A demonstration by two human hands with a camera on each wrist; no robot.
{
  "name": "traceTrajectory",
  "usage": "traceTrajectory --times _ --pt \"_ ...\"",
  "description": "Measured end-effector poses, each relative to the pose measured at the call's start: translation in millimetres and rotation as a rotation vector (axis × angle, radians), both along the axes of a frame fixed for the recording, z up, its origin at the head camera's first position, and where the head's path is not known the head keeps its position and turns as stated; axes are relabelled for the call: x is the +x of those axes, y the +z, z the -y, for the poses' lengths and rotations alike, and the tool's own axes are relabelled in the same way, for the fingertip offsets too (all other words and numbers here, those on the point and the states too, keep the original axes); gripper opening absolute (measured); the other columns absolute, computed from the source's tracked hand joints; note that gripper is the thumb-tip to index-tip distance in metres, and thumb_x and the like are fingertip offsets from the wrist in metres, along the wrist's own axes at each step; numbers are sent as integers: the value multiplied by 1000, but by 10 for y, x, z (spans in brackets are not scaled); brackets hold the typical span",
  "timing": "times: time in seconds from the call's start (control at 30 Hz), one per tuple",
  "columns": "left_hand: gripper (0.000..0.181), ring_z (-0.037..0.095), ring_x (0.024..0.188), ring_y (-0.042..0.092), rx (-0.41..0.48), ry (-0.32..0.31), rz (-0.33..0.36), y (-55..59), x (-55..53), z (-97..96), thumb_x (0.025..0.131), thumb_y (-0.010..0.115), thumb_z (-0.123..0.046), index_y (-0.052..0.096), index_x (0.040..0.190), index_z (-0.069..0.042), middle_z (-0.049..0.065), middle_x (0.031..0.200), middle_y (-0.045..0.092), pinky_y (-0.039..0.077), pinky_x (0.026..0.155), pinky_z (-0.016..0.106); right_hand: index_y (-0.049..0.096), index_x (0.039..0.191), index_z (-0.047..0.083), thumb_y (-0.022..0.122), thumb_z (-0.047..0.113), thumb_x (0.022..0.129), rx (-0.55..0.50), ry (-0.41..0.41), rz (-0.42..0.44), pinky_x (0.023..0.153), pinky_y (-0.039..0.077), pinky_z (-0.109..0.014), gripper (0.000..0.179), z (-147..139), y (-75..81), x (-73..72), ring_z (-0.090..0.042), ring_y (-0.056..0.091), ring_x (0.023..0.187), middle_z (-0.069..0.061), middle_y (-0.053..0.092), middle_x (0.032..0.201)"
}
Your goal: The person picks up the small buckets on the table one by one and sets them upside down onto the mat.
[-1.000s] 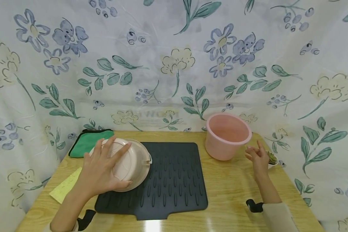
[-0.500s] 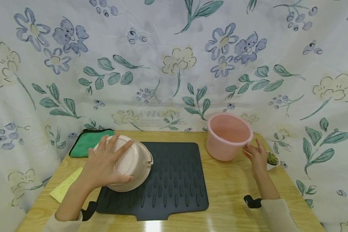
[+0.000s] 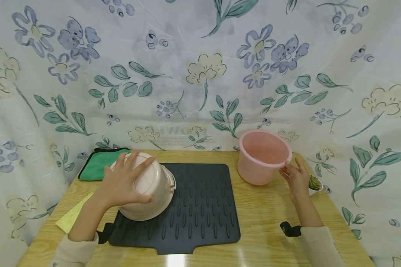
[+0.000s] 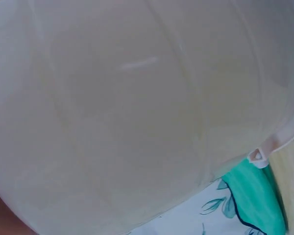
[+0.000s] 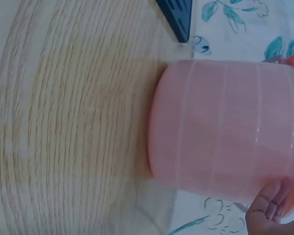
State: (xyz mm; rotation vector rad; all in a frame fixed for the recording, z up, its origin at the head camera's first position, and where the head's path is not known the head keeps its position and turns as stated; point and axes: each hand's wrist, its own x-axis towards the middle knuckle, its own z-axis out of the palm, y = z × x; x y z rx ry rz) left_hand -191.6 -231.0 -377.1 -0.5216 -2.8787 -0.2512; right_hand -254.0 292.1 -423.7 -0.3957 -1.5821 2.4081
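Observation:
In the head view my left hand (image 3: 121, 183) grips an off-white bucket (image 3: 157, 189) by its base. The bucket is tipped over, its base up toward the left and its rim low over the dark mat (image 3: 200, 207); contact with the mat is hidden. Its pale wall (image 4: 137, 107) fills most of the left wrist view, with a handle lug at the rim. At the back right, a pink bucket (image 3: 257, 172) stands upright on the table. My right hand (image 3: 297, 181) holds its rim on the right side, fingers (image 5: 268, 199) against the outer wall just below the rim.
A green zip pouch (image 3: 101, 165) lies behind the off-white bucket at the back left. A yellow cloth (image 3: 74, 215) lies by the table's left edge. Beside my right hand sits a small potted plant (image 3: 315, 183). A floral curtain (image 3: 173, 74) hangs behind the wooden table (image 3: 260, 222).
My left hand has risen slightly and tilted the off-white bucket, so more of its side shows. My right hand has moved left onto the pink bucket's rim.

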Motion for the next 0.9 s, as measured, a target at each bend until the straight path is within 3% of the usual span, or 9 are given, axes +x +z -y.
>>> traceTrajectory --times 0.13,0.7,0.9 --pt "112 48 141 18 -2 10 44 9 -62 11 61 74 -77 27 156 -38 17 160 20 26 83 85 9 160 9 58 5 98 -37 3 3 73 56 -19 80 9 14 -1 -7 67 69 3 63 78" --pt "112 49 142 19 -10 12 120 8 -239 2 63 71 -80 27 156 -36 16 160 21 25 82 87 9 161 16 63 0 94 -169 -1 21 70 59 -24 88 51 124 -34 -10 64 64 -1 54 86" --pt "110 51 143 16 -1 10 158 2 -305 -19 64 72 -77 29 156 -34 17 160 22 22 84 88 13 161 18 64 0 93 -162 -35 59 67 59 -23 87 83 149 -70 -9 62 61 0 53 86"
